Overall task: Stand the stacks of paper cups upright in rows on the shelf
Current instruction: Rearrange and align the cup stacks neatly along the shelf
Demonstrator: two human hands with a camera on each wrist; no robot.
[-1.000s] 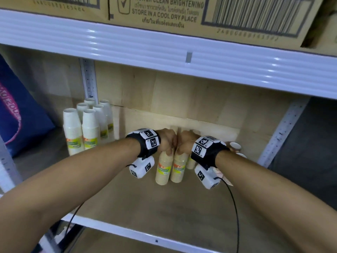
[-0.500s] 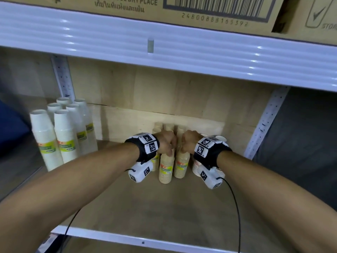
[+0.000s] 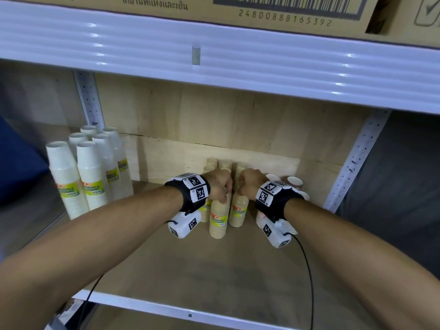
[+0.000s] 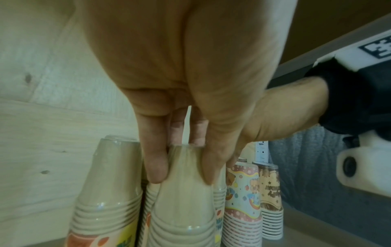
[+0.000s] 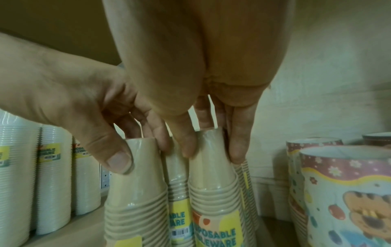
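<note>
We reach into the shelf (image 3: 166, 263) with both hands, side by side at the cluster of tan cup stacks near the back board. Our left hand (image 3: 220, 185) grips the top of the front tan stack (image 3: 218, 220); in the left wrist view the fingers (image 4: 155, 167) curl down over its upper end and pinch it on both sides. Our right hand (image 3: 250, 184) grips the top of the neighbouring tan stack (image 3: 238, 210) in the same way, thumb on one side and fingers (image 5: 238, 147) on the other. Both stacks stand upright on the shelf board, wide end down, touching each other, with more tan stacks (image 3: 225, 164) just behind them. To the right, close to our right wrist, stand patterned cup stacks (image 5: 347, 192), rims up. Well to the left, six white cup stacks (image 3: 90, 170) stand upright in two rows beside the shelf post. Cardboard boxes (image 3: 273, 10) sit on the shelf above.
</note>
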